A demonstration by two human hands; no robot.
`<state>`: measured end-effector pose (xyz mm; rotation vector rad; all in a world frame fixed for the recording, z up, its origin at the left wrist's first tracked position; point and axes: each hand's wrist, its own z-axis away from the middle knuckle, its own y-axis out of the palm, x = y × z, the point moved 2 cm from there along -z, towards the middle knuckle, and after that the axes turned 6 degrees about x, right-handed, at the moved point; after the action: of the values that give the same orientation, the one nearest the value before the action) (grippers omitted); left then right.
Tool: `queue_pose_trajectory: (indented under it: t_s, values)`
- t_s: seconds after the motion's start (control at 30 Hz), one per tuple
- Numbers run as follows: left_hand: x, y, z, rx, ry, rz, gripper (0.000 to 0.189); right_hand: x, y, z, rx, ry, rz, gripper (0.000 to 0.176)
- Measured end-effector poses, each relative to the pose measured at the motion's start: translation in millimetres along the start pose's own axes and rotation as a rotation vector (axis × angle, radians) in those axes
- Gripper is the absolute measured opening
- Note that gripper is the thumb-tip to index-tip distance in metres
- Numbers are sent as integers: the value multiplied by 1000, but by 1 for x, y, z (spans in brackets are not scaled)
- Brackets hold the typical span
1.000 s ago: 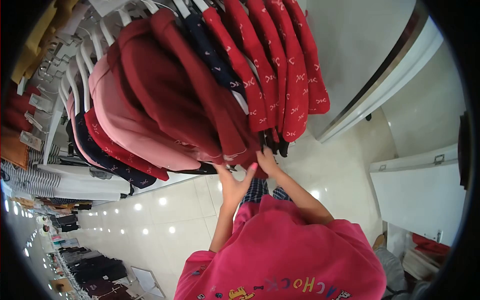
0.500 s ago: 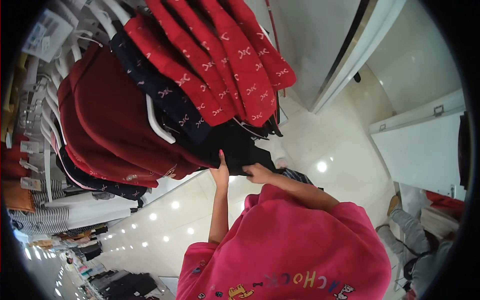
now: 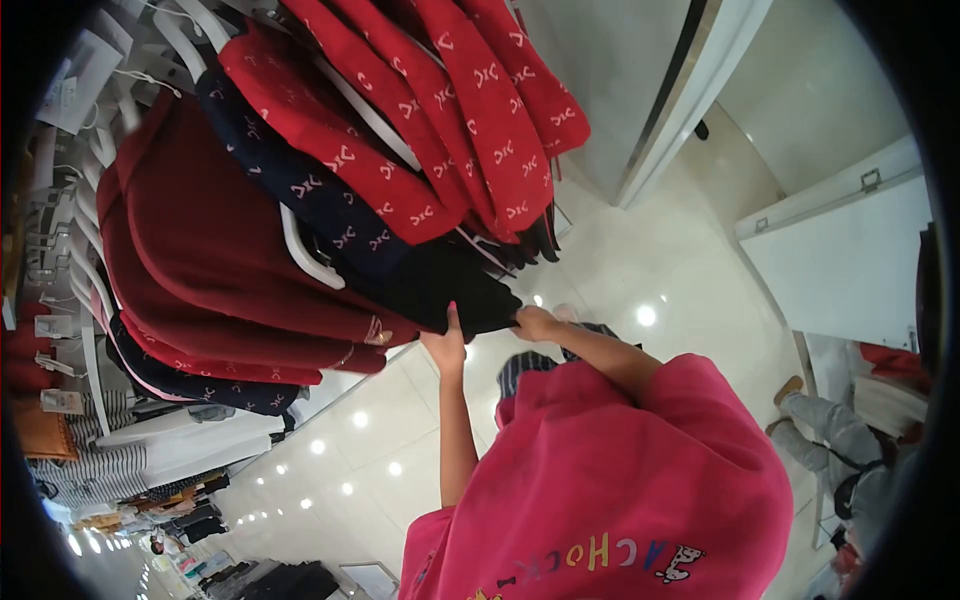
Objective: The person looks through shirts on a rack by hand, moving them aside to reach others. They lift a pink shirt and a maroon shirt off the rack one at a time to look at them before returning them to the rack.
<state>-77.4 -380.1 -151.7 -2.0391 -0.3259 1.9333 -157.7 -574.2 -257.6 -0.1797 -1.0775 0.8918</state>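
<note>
A black garment [image 3: 447,285] hangs from the rack and stretches out between my two hands. My left hand [image 3: 446,346] is closed on its lower edge, thumb on top and the other fingers mostly hidden under the cloth. At the garment's right corner, my right hand [image 3: 535,323] pinches the fabric. Just left of my left hand hangs a maroon garment [image 3: 230,240] with a small emblem near its hem. Above the black cloth is a navy patterned garment [image 3: 305,190], partly covering it. Red patterned garments [image 3: 490,130] hang higher up.
White hangers [image 3: 305,252] fill the rack, with more clothes to the left. A white panel [image 3: 835,275] stands at the right. Beyond it a person in grey trousers [image 3: 825,415] is partly visible. Shiny tiled floor [image 3: 690,270] lies below.
My right hand has shifted right and slightly up, and the black garment's corner now looks drawn out to a point. My left hand keeps its hold. The view has shifted a little.
</note>
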Motion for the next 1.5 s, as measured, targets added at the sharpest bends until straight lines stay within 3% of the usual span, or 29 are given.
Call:
queue_pose_trajectory:
  t_s: [0.07, 0.17, 0.23, 0.27, 0.33, 0.43, 0.47, 0.53, 0.6, 0.7, 0.83, 0.93, 1.03, 1.07, 1.17, 1.2, 1.3, 1.4, 1.5]
  values:
    - [26, -11, 2, -40, -5, -46, 16, -6, -4, 12, 101, 67, -84, 32]
    - [24, -16, -15, -71, -34, -106, 17, -99, 38, -5, 130, 180, -62, 48]
    - [4, -23, -16, -47, -201, -111, 29, -133, 13, -7, -53, 381, -144, 71]
    - [-2, -23, -19, -20, -123, -108, 25, -138, -8, -2, -234, 458, -159, 90]
    - [-59, -21, -17, -21, -183, -56, 23, -119, -71, 8, -614, 438, -260, 97]
    - [-59, -18, -21, -58, 9, -34, 21, -58, -156, 17, -876, 268, -204, 105]
    - [-60, -18, -22, -26, -12, -34, 23, -46, -172, 10, -966, 225, -189, 96]
    - [-33, -20, -32, -67, 184, -159, 29, -46, -194, -4, -1059, 198, -117, 76]
    - [-26, -20, -31, -54, 111, -123, 29, -65, -209, -18, -1053, 233, -3, 55]
    - [-21, -25, -30, -93, 77, -117, 27, -94, -206, -21, -1117, 317, -262, 32]
    - [-25, -44, -24, 8, -1, -125, 30, -114, -182, 0, -1312, 344, -494, 30]
    - [-29, -52, -19, -16, 8, -80, 30, -113, -174, 17, -1497, 477, -710, 34]
    - [-42, -55, -13, -12, -78, 9, 27, -110, -149, 2, -1808, 798, -407, 36]
    - [-37, -54, -15, -22, -54, -21, 27, -129, -138, -14, -1394, 870, -397, 42]
    - [-22, -50, -18, -40, -2, -81, 27, -101, -140, -15, -463, 179, -449, 59]
    - [-24, -48, -17, -43, -2, -84, 27, -89, -136, -20, -504, 134, -477, 61]
    - [-23, -47, -17, -20, 19, -67, 28, -66, -139, -47, -1012, 358, -249, 56]
    - [-27, -46, -14, -18, 10, -61, 27, -49, -155, -52, -1285, 348, -206, 41]
    - [-20, -49, -15, -24, 11, -60, 24, -54, -168, -47, -978, 281, -814, 23]
